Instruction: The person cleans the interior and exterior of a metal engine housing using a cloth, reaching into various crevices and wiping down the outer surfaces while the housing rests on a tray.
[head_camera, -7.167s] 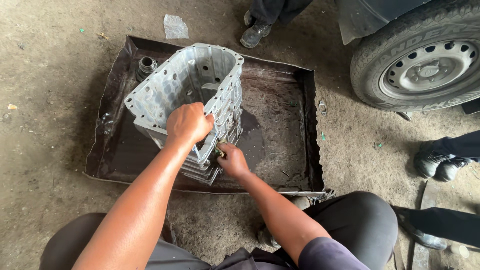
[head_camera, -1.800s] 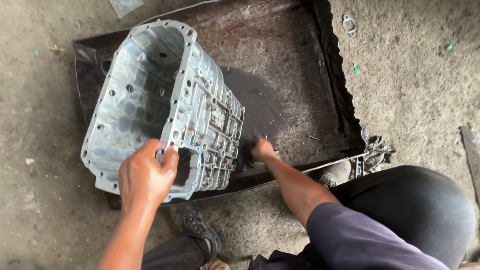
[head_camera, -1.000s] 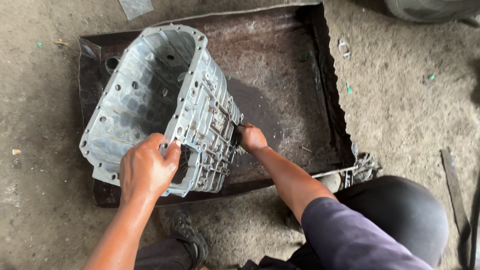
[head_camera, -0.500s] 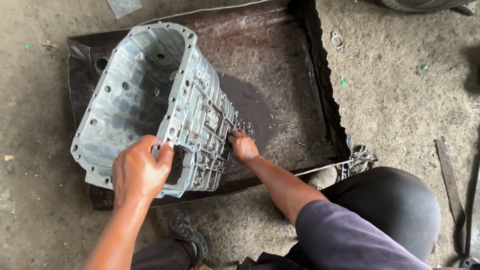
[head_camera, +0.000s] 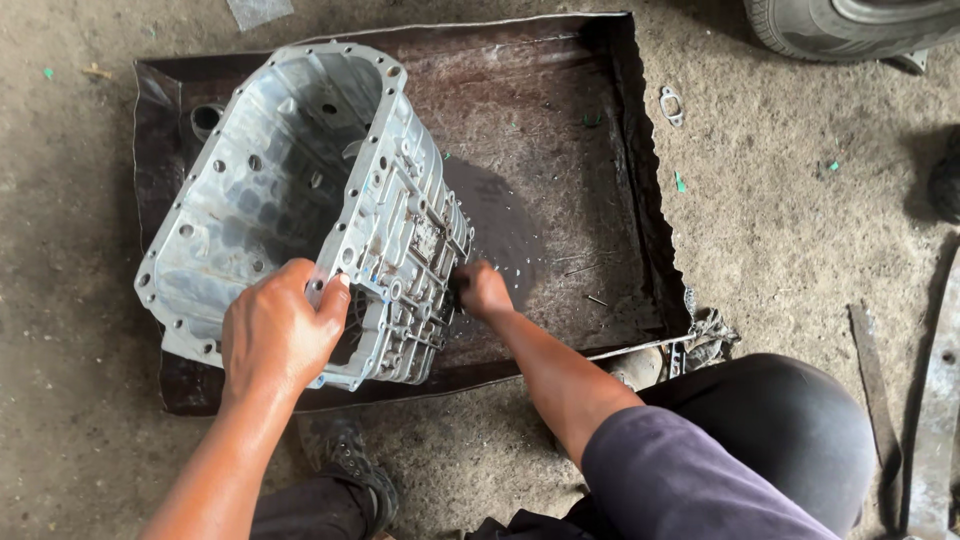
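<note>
Head view: large grey cast-metal housing (head_camera: 300, 200) tipped on its side over the left half of a dark, oily metal tray (head_camera: 560, 130), open mouth toward the left edge. Left hand (head_camera: 280, 335) clamped on the near rim — fingers curled over the flange. Right hand (head_camera: 485, 290) pressed against the ribbed flank near the tray's front edge, fingers hidden; grip impossible to tell. Probably heavy, rigid, oil-slick — best held by the bolt-holed flange. Tyre (head_camera: 850, 25) beyond the far right corner.
</note>
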